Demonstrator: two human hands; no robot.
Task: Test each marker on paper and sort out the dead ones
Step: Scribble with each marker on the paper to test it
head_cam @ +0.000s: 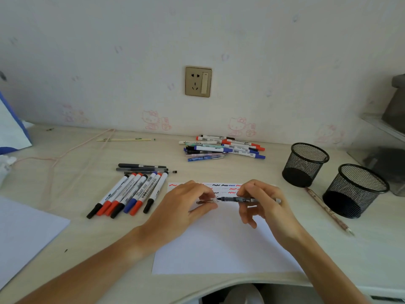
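Note:
A white sheet of paper (223, 244) lies in front of me, with red, black and blue squiggles along its top edge. Above it, my right hand (260, 200) holds a black pen (234, 199) level, its tip pointing left. My left hand (186, 202) pinches the pen's clear cap (206, 202) just off the tip. A row of several whiteboard markers (129, 194) lies to the left of the paper, with three dark pens (142, 168) above it. A second pile of markers and pens (221, 148) rests near the wall.
Two black mesh pen cups (304, 164) (354, 190) stand at the right, with a pencil (328, 210) lying between them and the paper. Another white sheet (24, 235) sits at the left front edge. A cord (65, 154) trails over the desk's back left.

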